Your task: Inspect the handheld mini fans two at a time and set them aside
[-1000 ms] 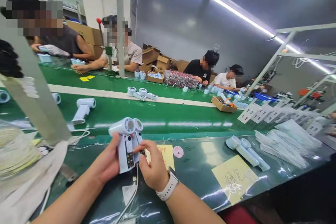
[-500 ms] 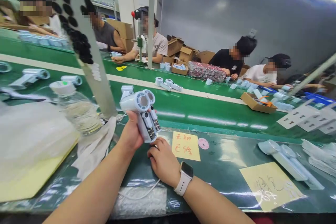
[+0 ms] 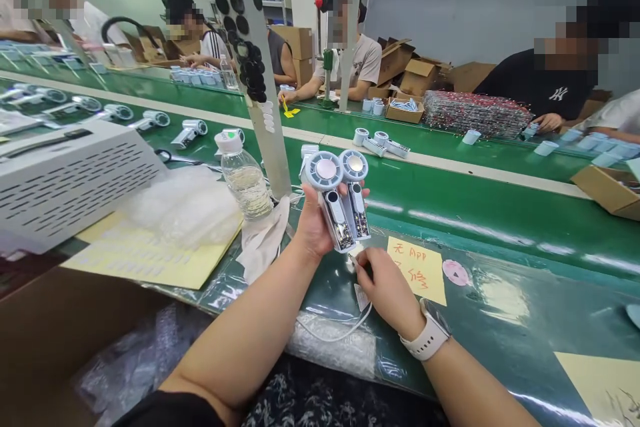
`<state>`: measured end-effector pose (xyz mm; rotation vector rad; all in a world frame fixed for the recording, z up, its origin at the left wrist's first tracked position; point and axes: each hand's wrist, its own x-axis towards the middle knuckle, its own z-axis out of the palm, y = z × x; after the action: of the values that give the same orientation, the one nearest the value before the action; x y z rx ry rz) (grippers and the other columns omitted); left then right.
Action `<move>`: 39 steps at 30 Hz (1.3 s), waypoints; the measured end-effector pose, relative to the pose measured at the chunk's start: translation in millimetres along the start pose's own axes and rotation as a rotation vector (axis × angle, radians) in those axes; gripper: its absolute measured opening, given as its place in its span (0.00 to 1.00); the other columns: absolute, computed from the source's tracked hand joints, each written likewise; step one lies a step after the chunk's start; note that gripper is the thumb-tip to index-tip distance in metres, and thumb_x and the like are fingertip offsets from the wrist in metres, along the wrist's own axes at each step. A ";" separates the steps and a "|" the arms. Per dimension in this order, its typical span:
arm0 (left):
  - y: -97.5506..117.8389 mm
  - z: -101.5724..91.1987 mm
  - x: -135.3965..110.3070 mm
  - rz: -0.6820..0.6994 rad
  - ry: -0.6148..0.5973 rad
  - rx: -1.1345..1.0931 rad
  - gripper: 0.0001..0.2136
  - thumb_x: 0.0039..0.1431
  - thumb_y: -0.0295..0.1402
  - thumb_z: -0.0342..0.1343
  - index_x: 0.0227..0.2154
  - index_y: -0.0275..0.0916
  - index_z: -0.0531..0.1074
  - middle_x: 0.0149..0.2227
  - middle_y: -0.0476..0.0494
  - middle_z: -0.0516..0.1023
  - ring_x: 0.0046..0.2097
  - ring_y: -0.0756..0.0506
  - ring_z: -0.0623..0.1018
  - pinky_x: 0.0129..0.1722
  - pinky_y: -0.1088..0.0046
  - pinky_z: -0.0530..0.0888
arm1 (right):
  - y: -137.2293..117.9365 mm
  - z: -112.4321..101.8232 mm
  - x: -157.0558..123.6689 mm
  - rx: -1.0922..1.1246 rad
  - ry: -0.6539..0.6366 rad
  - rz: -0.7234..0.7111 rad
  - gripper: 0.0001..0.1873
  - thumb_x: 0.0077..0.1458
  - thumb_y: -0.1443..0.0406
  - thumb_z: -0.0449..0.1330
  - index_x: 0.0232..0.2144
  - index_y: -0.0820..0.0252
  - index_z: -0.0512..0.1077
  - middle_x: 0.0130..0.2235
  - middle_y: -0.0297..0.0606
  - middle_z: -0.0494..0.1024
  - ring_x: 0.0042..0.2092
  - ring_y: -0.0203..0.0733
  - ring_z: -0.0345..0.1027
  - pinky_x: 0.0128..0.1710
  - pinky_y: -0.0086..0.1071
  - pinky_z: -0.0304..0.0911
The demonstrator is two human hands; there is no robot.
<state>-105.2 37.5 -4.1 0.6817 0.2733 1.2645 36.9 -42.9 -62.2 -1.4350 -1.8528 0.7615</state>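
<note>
left hand [image 3: 316, 223] grips two fans [image 3: 326, 170] — likely light and stiff, bare circuits [image 3: 343, 235] fragile: hold the sides; right hand [image 3: 386, 285], at five o'clock, pinches a cable [image 3: 333, 340].

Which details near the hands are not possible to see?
Head view:
Two round-headed light-blue plastic devices: backs turned away.
Square yellow paper note: writing partly behind right hand.
Yellow paper sheet, lower right: cut by frame edge.
Thin white cable: end unclear, too small.

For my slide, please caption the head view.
Left hand holds two devices with exposed circuits; right hand holds a cable.
</note>
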 end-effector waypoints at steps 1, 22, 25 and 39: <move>0.4 0.1 -0.1 -0.001 -0.017 -0.011 0.31 0.34 0.65 0.66 0.26 0.38 0.73 0.46 0.38 0.82 0.56 0.32 0.77 0.54 0.59 0.76 | -2.6 -1.8 -0.2 0.148 -0.053 0.053 0.03 0.57 0.65 0.56 0.30 0.55 0.65 0.31 0.39 0.76 0.36 0.47 0.72 0.40 0.44 0.69; -16.0 4.4 -4.0 0.018 0.069 0.146 0.33 0.33 0.68 0.62 0.20 0.37 0.73 0.41 0.36 0.81 0.50 0.33 0.79 0.42 0.63 0.79 | -28.7 -7.1 -7.8 0.710 0.016 0.179 0.22 0.54 0.45 0.64 0.24 0.55 0.70 0.15 0.28 0.67 0.22 0.37 0.64 0.31 0.34 0.66; -20.3 3.9 -5.0 0.043 0.104 0.159 0.33 0.32 0.68 0.64 0.21 0.37 0.73 0.39 0.36 0.82 0.52 0.32 0.78 0.44 0.62 0.78 | -29.2 -1.5 -8.5 0.768 0.076 0.220 0.25 0.53 0.41 0.62 0.25 0.55 0.69 0.13 0.25 0.63 0.21 0.38 0.64 0.30 0.34 0.67; -13.7 7.3 -6.4 -0.010 0.123 -0.048 0.32 0.37 0.67 0.63 0.21 0.37 0.70 0.42 0.40 0.82 0.48 0.37 0.81 0.45 0.64 0.79 | -23.3 -6.0 -5.9 0.532 0.193 0.050 0.21 0.62 0.47 0.56 0.27 0.56 0.69 0.29 0.35 0.73 0.34 0.42 0.66 0.36 0.35 0.62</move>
<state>-92.5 27.3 -7.9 0.5615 0.3458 1.3012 29.1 -53.7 -41.3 -1.1619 -1.3383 1.0096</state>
